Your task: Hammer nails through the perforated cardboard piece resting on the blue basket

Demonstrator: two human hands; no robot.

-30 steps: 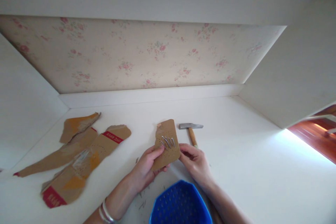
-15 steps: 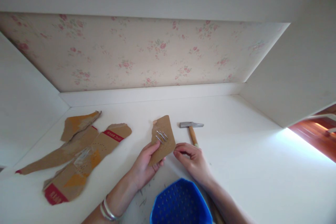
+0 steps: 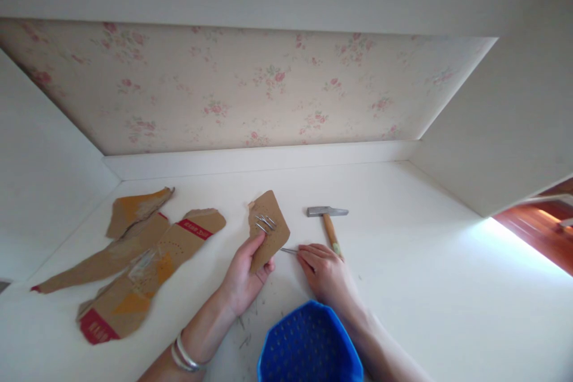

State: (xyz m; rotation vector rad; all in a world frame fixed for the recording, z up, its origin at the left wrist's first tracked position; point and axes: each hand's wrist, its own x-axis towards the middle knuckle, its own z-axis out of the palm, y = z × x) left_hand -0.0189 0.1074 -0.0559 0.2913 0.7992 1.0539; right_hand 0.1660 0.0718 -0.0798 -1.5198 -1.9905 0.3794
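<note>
card drawn away from the right hand over the last second; the perforated card (image 3: 274, 239) was against the right fingertips, then just beside them, and now sits farther left with a gap between; the right hand (image 3: 331, 274) has hardly moved.

a single nail-like rod (image 3: 289, 250) now shows in that gap; its right end is hidden at the right fingertips, which appear pinched together on it; cannot tell whether its other end touches the card.

left hand (image 3: 242, 271) clamped on the card, thumb over the face, fingers beneath; card tilted above the surface (image 3: 425, 262); a few shiny nails (image 3: 265, 222) in a cluster near the thumb.

reading: one rod is being handled apart from the cluster, with the card as holder; judgement only.

unchanged: hammer (image 3: 330, 228) lying just beyond the right hand; torn cardboard pieces (image 3: 147, 268) well to the left; blue basket (image 3: 342, 334) near the forearms, between them.
</note>
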